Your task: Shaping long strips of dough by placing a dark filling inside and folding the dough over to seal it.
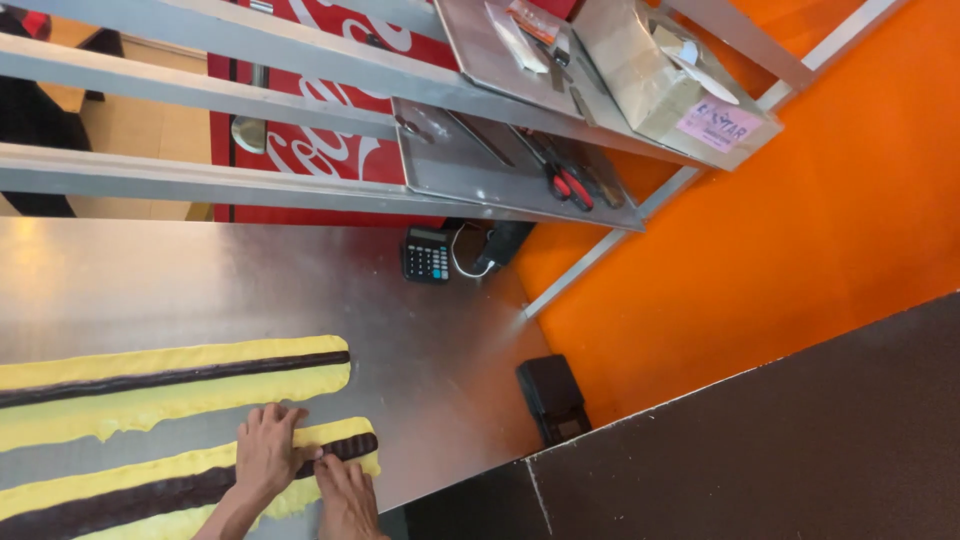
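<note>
Pressing near long yellow dough strip with dark filling line: both hands flat, fingers together; keep pressure even along steel worktop.

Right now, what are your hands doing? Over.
Left hand and right hand flat on near dough strip, at its dark filling line. Second strip apart. Nothing in the way.

"What packaging sat on the shelves?"

"A plastic-wrapped brown cardboard box lay on the top steel shelf, with a pink rectangular label at its near end and a white slip on top."

"Any signs or screens?"

"A red panel with white lettering stood behind; a black calculator with a small grey display lay below."
</note>
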